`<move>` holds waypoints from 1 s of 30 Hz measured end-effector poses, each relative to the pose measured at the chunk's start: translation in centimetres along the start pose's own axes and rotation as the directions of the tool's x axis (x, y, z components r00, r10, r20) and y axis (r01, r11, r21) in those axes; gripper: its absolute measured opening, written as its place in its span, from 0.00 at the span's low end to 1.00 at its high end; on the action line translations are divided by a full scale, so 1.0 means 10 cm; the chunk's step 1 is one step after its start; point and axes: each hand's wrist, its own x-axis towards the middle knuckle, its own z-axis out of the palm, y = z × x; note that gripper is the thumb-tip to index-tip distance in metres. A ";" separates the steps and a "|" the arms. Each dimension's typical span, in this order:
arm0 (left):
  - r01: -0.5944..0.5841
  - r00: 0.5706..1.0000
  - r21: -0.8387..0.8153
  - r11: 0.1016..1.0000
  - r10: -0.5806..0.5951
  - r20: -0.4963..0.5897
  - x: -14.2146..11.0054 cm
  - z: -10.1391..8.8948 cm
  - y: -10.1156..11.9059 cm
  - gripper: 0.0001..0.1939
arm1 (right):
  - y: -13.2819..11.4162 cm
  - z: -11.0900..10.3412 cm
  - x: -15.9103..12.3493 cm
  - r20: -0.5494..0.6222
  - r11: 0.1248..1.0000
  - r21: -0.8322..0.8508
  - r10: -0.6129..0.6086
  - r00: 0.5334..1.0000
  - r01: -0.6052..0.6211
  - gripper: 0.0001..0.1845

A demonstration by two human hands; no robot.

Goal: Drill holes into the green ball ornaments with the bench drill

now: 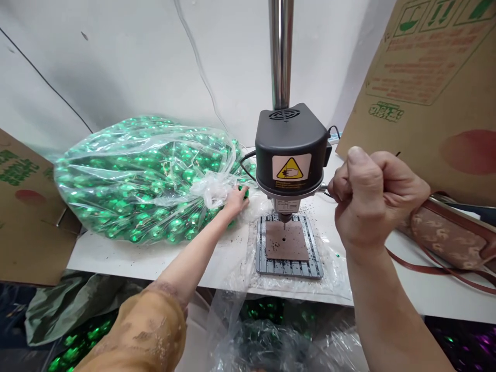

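My left hand (235,202) is at the knotted mouth of a clear plastic bag, its fingers closed on a shiny green ball (244,192). The bag (155,178) is packed with many more green faceted balls. My right hand (372,196) is a fist beside the drill press (292,150), wrapped round its feed handle (324,189); most of the handle is hidden. Below the chuck, a thin drill bit (284,226) points down at a brown board (276,249) with a dark hole. The board lies on the slotted metal base (267,267).
Dark shavings lie around the base. Cardboard boxes stand at left (27,227) and right (434,103). A patterned bag (449,232) with a brown strap is on the table (411,289) at right. Clear plastic (271,341) and green balls are below the front edge.
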 end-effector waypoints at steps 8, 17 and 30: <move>0.302 0.950 -0.828 0.472 -0.217 0.223 -0.98 0.04 0.39 0.29 | 0.00 0.01 -0.01 -0.010 1.000 0.009 -0.004 1.000 0.005 0.26; 0.266 0.963 -0.764 0.587 -0.120 0.243 -1.20 0.31 0.57 0.31 | 0.02 -0.02 -0.02 0.018 1.000 -0.017 -0.024 1.000 0.025 0.26; 0.099 0.994 -0.533 0.840 -0.057 0.094 -1.22 0.46 0.65 0.27 | 0.05 -0.03 -0.04 0.066 0.982 -0.155 -0.099 0.993 0.108 0.26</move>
